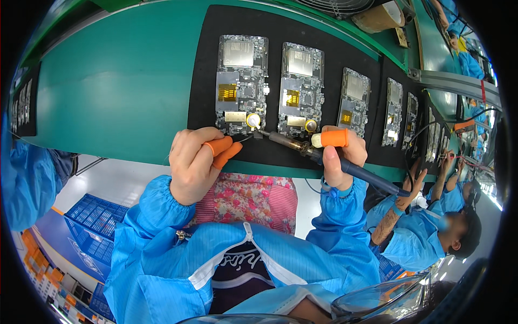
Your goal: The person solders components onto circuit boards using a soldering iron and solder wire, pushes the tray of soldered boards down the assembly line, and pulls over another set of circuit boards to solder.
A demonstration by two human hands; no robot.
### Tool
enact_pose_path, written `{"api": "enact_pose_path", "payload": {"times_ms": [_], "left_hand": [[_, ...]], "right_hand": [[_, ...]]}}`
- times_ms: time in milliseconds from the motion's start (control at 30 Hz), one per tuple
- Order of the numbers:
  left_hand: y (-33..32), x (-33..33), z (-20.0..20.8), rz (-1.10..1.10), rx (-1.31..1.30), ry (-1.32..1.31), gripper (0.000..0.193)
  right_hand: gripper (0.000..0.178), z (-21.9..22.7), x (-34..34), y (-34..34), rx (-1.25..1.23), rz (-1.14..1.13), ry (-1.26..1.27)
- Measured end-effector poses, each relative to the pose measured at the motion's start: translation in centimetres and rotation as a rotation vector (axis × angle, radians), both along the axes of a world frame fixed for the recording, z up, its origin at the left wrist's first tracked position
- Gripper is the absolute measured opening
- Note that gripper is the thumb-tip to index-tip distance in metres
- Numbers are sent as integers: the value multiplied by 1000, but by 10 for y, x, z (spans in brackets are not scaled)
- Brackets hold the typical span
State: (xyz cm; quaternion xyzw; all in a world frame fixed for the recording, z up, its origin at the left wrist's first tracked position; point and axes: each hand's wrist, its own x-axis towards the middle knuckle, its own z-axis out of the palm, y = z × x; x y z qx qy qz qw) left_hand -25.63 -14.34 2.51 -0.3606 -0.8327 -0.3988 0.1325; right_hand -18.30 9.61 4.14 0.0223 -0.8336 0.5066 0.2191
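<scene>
My left hand [190, 157], with orange finger cots on its fingertips, pinches a thin solder wire [246, 138] at the near edge of the leftmost circuit board [253, 75]. In my right hand [342, 156] is a soldering iron [372, 178] with a dark blue handle; an orange cot covers one finger. The iron's tip points left, close to the wire's end and the round coin cell [253, 120] on that board. Whether tip and wire touch is too small to tell. The second circuit board [300, 81] lies just right, beyond the iron.
More circuit boards [354, 100] continue rightward on the black mat [210, 32], which covers part of the green table [118, 81]. Co-workers in blue sit at the right, one hand [413, 189] near the iron's cord. Blue crates [91, 221] stand at lower left.
</scene>
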Motion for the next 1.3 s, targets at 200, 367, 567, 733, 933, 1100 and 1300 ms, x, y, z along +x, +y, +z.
{"api": "enact_pose_path", "payload": {"times_ms": [200,367,567,733,933,1100,1300], "left_hand": [[-1,0,1,7,-22,-2,24],[-1,0,-1,-20,-25,-5,24],[2,-1,0,-31,-29,-8,24],[8,-2,-2,-60,-24,17,26],[18,-4,-3,-75,-72,98,23],[18,-4,7,-69,-158,119,25],[3,0,23,41,-19,-364,28]], "right_hand": [[18,-2,-3,-2,20,16,24],[17,0,-4,-2,90,36,-2],[15,0,-6,-3,86,42,19],[15,1,-6,-3,82,37,16],[17,1,-6,-2,112,37,20],[17,1,-5,-1,94,43,7],[18,-3,-3,4,58,61,60]]}}
